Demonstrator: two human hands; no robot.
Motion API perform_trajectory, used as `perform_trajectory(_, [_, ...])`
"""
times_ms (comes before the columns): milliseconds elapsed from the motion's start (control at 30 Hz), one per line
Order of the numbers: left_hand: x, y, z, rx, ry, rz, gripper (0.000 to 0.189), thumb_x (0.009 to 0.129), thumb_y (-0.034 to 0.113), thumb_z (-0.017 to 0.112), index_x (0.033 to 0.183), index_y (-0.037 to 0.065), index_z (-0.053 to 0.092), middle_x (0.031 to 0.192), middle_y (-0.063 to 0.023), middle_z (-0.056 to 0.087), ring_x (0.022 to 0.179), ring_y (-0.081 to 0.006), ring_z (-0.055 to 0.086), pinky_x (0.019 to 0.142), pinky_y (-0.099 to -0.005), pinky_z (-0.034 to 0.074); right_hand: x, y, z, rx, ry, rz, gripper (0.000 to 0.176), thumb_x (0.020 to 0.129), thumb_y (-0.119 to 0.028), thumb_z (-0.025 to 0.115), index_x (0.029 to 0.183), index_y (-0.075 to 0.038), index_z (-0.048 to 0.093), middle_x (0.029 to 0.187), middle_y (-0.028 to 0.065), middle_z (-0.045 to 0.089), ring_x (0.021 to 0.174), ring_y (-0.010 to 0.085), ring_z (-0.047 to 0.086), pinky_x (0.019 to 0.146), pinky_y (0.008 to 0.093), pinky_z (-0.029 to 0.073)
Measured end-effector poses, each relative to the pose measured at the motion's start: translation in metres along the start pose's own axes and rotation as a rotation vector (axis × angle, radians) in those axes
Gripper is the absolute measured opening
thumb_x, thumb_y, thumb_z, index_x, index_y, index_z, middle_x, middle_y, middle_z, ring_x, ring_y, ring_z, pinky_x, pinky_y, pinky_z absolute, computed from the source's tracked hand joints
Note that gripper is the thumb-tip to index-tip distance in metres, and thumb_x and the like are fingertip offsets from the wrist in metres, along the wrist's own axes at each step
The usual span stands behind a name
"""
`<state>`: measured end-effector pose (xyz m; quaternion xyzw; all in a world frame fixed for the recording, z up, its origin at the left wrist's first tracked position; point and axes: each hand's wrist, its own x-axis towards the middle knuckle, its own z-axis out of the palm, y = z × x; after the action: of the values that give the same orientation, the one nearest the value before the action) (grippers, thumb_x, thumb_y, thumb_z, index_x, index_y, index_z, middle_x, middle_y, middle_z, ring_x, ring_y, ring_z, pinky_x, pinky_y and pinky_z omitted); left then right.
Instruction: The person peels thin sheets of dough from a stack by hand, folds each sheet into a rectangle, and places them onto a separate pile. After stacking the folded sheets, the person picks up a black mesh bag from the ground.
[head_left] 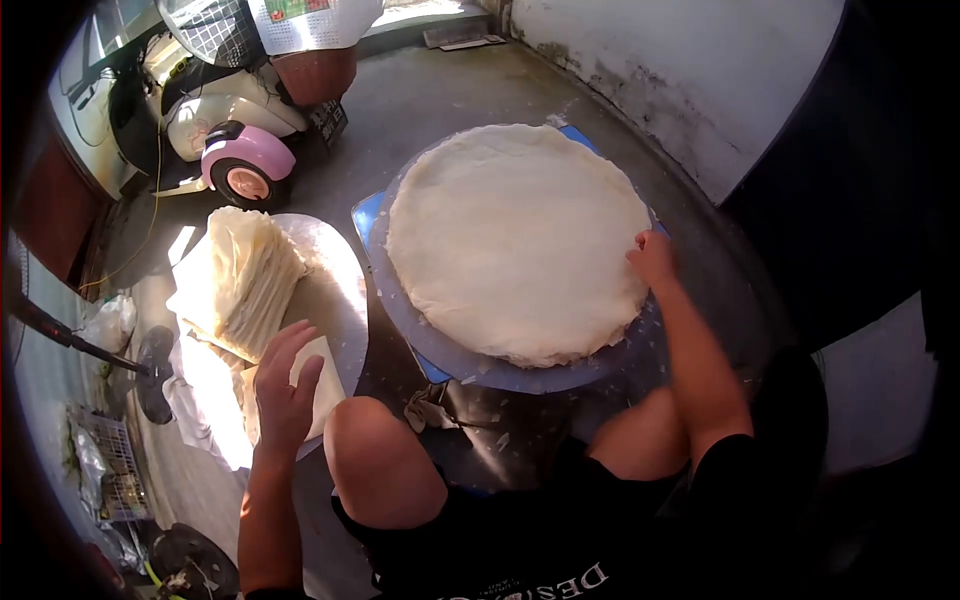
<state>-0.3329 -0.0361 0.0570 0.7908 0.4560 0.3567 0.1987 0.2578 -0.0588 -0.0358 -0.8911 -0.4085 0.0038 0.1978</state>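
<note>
A wide, round stack of thin pale dough sheets (515, 240) lies on a grey round board (470, 375) in front of me. At its right rim, my right hand (653, 258) is closed, with thumb and fingertips pinched at the edge of the top sheet. My left hand (285, 392) is open, fingers stretched out, over a folded sheet (322, 385) on the left round board (335, 260). Just beyond those fingers stands a tall pile of folded sheets (240, 285), its layers showing on the right side.
Under the grey board, corners of a blue stool or table (367, 212) stick out. A white cloth (205, 400) hangs at the left board. Farther off stand a pink-fendered wheel (248, 165) and a scooter (225, 120). A basket (110, 465) sits at the left; a white wall (690, 80) runs along the right.
</note>
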Motion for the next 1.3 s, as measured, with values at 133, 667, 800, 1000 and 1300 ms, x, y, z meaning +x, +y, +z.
perform_trajectory(133, [0.055,0.067,0.045,-0.145,-0.182,0.208,0.029,0.088,0.012,0.071,0.115,0.004,0.069,0.122,-0.0155,0.067,0.113,-0.0321,0.064,0.095,-0.039,0.051,0.007,0.021,0.014,0.079,0.012,-0.029,0.023,0.074,-0.013,0.076,0.094,-0.005,0.071,0.091,0.0119,0.072,0.086,0.0272,0.07,0.076,0.0372,0.055])
perform_trajectory(667, [0.083,0.089,0.164,-0.069,-0.677,0.245,0.027,0.09,0.021,0.069,0.116,0.013,0.068,0.109,-0.0106,0.07,0.108,-0.0318,0.063,0.093,-0.042,0.05,0.068,-0.032,0.016,0.47,-0.064,0.048,0.016,0.079,-0.02,0.067,0.085,-0.005,0.067,0.104,0.0178,0.069,0.091,0.0348,0.067,0.079,0.0446,0.053])
perform_trajectory(800, [0.089,0.096,0.164,-0.091,-0.69,0.198,0.026,0.089,0.021,0.07,0.114,0.012,0.069,0.105,-0.0108,0.07,0.104,-0.0325,0.064,0.091,-0.0422,0.051,0.065,-0.005,0.043,0.387,-0.031,0.015,0.033,0.08,-0.023,0.071,0.105,-0.002,0.066,0.092,0.0158,0.07,0.074,0.0309,0.067,0.068,0.0415,0.051])
perform_trajectory(1000, [0.092,0.083,0.163,-0.043,-0.587,0.381,0.026,0.088,0.019,0.072,0.112,0.009,0.069,0.103,-0.0107,0.071,0.1,-0.0319,0.066,0.088,-0.0416,0.052,0.022,-0.094,0.003,1.152,-0.47,0.135,0.046,0.084,-0.01,0.07,0.126,0.002,0.058,0.085,0.0053,0.066,0.057,0.0098,0.055,0.046,0.0283,0.042])
perform_trajectory(1300, [0.169,-0.003,0.177,-0.209,-0.425,-0.064,0.043,0.087,0.018,0.073,0.127,0.006,0.062,0.111,-0.0148,0.071,0.106,-0.0287,0.068,0.092,-0.0386,0.054,-0.079,-0.225,-0.01,1.371,-0.628,-0.158,0.056,0.081,-0.001,0.061,0.136,0.008,0.048,0.09,0.0097,0.063,0.07,0.0119,0.057,0.061,0.0263,0.045])
